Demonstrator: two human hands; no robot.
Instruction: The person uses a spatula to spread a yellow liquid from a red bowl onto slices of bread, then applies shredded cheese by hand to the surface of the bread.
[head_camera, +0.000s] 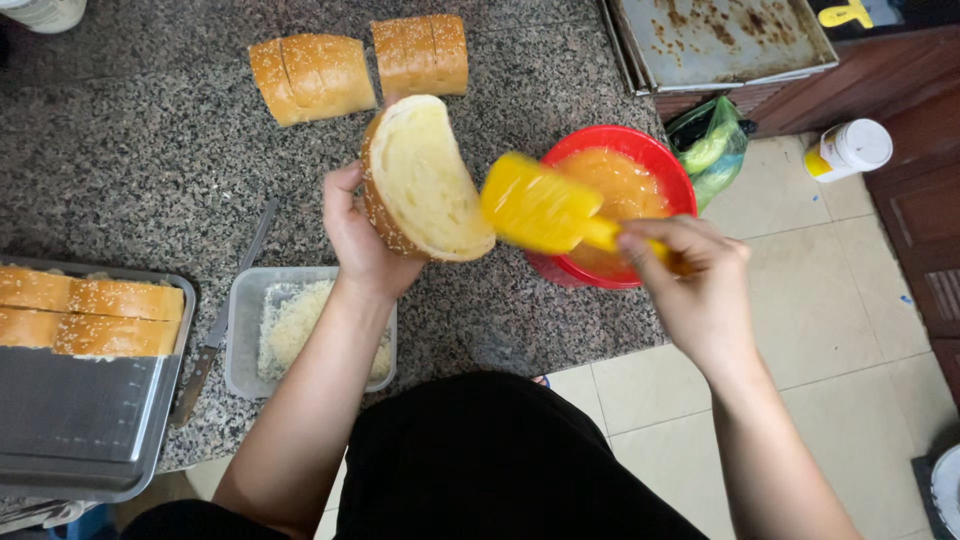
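Left hand (357, 235): fingers closed round the crusted back of a bread half (425, 180), held upright above the bench (130, 150), cut face turned right.
Right hand (700, 280): fingers wrapped shut on the handle of a yellow brush (540, 205); its blurred head sits just beside the right edge of the bread's cut face, whether touching cannot be told.
Bowl (655, 160): red, holds orange liquid, right of the bread at the bench's right edge, partly hidden by the brush and right hand.
Loaves (360, 65): two sesame pieces, far side of bench, well apart from the hands.
Tub (250, 330): clear plastic, pale shreds inside, near edge, partly under the left forearm.
Knife (225, 315): lies just left of the tub.
Tray (90, 420): metal, near left; sesame bread pieces at its far end.
Baking sheet (725, 40): stained, far right.
Bag (715, 145): green, right of the bowl.
Bottle (850, 150): white, on the floor tiles.
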